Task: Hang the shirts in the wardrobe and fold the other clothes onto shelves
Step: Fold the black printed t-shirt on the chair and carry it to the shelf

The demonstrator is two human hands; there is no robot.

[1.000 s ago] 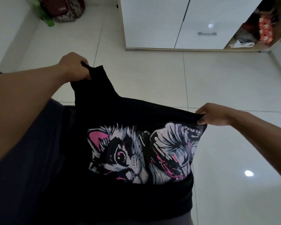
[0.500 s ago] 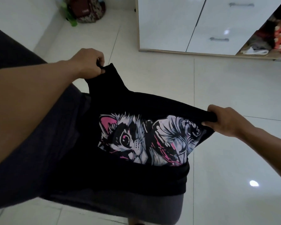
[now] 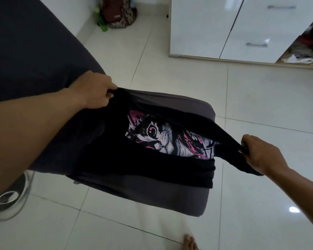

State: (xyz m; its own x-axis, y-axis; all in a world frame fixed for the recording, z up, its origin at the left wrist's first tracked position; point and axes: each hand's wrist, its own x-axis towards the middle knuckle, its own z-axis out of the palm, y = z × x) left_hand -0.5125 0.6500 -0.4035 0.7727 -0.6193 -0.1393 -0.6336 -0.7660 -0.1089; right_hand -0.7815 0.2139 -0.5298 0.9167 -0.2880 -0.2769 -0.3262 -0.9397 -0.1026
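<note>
black cat-print t-shirt [image 3: 152, 168] now down on grey padded seat [image 3: 179, 199], top flopped over print. my left hand [image 3: 96, 91], right hand [image 3: 257, 152] pinching its ends. reckon fold starting.

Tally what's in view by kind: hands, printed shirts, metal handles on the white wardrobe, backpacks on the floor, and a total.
Hands: 2 (left hand, right hand)
Black cat-print T-shirt: 1
Silver bar handles: 2 (upper handle, lower handle)
Maroon patterned backpack: 1
Total: 6
</note>
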